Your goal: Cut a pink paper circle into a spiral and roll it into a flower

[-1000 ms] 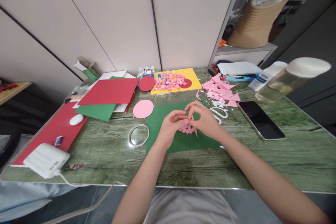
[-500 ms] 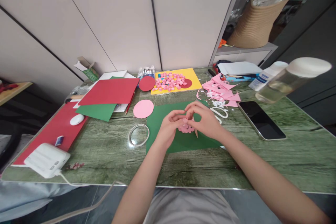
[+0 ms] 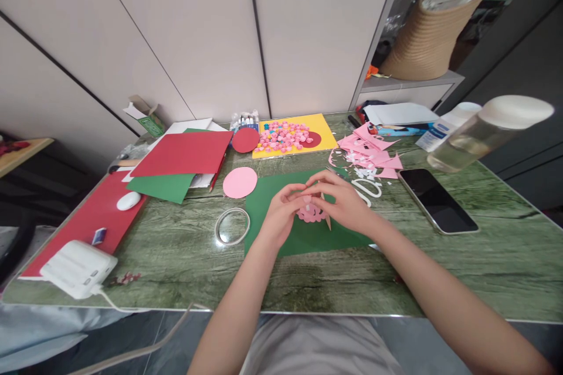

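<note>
My left hand (image 3: 280, 218) and my right hand (image 3: 347, 204) meet over a green paper sheet (image 3: 303, 239) in the middle of the table. Their fingertips pinch together just above a pink scalloped paper piece (image 3: 310, 213), which both hands hold at its upper edge. A thin tan pointed stick (image 3: 328, 222) pokes out from under my right hand, beside the pink piece. Whether that hand grips the stick I cannot tell.
Left of the sheet lie a pink paper circle (image 3: 240, 181) and a tape ring (image 3: 232, 225). White scissors (image 3: 370, 187), pink scraps (image 3: 369, 152), a phone (image 3: 437, 200) and a bottle (image 3: 484, 132) are to the right. Behind are a yellow sheet (image 3: 323, 129) with pink bits and red sheets (image 3: 185, 152).
The fingers of both hands have dropped slightly and closed in over the pink piece. Everything else on the table stays where it was.
</note>
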Action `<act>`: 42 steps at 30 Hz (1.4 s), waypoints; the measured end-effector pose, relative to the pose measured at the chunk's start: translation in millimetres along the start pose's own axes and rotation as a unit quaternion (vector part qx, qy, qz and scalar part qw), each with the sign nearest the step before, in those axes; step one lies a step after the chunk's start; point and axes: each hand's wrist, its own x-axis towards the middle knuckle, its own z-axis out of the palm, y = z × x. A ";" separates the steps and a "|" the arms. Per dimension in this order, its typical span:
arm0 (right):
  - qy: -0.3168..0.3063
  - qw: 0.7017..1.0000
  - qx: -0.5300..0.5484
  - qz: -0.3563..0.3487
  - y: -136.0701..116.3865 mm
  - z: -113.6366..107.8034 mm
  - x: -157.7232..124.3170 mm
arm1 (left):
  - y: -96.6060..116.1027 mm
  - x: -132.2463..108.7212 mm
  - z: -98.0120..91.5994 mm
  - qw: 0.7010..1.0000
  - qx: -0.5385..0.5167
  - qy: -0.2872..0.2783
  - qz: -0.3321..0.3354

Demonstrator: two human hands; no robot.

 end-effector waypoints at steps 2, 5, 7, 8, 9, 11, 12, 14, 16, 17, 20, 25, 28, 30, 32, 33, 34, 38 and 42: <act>0.000 1.000 0.000 -0.004 1.0 1.0 -0.2 | -0.8 0.7 -0.4 1.000 0.001 0.006 0.005; 0.029 0.999 0.004 0.015 1.4 2.7 -1.1 | -2.8 1.2 -1.8 1.000 0.004 0.010 0.010; 0.054 0.998 0.009 0.038 1.3 3.3 -1.6 | -4.0 1.3 -2.8 1.000 0.007 0.007 0.010; 0.063 0.997 0.013 0.048 1.2 3.4 -1.7 | -4.4 1.2 -3.2 1.000 0.009 0.004 0.009; 0.071 0.996 0.018 0.056 1.1 3.4 -1.6 | -4.6 1.0 -3.5 1.000 0.011 0.001 0.008; 0.082 0.994 0.027 0.065 0.8 2.9 -1.1 | -4.5 0.7 -3.5 1.000 0.015 -0.004 0.006; 0.086 0.993 0.033 0.069 0.6 2.6 -0.7 | -4.2 0.4 -3.2 1.000 0.017 -0.005 0.005; 0.089 0.992 0.044 0.075 0.0 2.0 -0.1 | -3.6 0.0 -2.0 1.000 0.021 -0.008 0.005; 0.088 0.991 0.055 0.080 -0.6 1.7 0.2 | -3.4 -0.2 -0.5 1.000 0.024 -0.012 0.005; 0.087 0.991 0.060 0.082 -0.9 1.6 0.3 | -3.4 -0.2 0.1 1.000 0.026 -0.015 0.005; 0.079 0.990 0.074 0.086 -1.8 2.1 0.5 | -4.1 -0.1 1.2 0.999 0.031 -0.019 0.006; 0.059 0.991 0.076 0.094 -2.6 4.0 0.8 | -3.7 -0.7 2.0 0.999 0.039 -0.027 0.012; 0.053 0.991 0.074 0.095 -2.9 4.6 0.6 | -2.7 -1.4 2.8 0.999 0.039 -0.031 0.012; 0.052 0.992 0.071 0.095 -3.2 4.5 0.3 | -2.7 -1.4 2.8 0.999 0.036 -0.030 0.011; 0.049 0.992 0.066 0.094 -3.5 3.9 -0.1 | -3.2 -0.9 2.0 0.999 0.031 -0.027 0.008; 0.049 0.992 0.063 0.093 -3.7 3.5 -0.2 | -3.5 -0.4 1.3 0.999 0.026 -0.023 0.007; 0.048 0.993 0.060 0.092 -3.7 2.9 -0.4 | -3.8 0.0 0.6 1.000 0.021 -0.019 0.006; 0.045 0.995 0.051 0.078 -3.1 0.9 -0.4 | -3.5 0.9 -1.5 1.000 0.001 -0.003 0.001; 0.039 0.996 0.051 0.069 -2.4 0.3 -0.2 | -1.9 0.2 -0.9 1.000 -0.013 -0.003 -0.003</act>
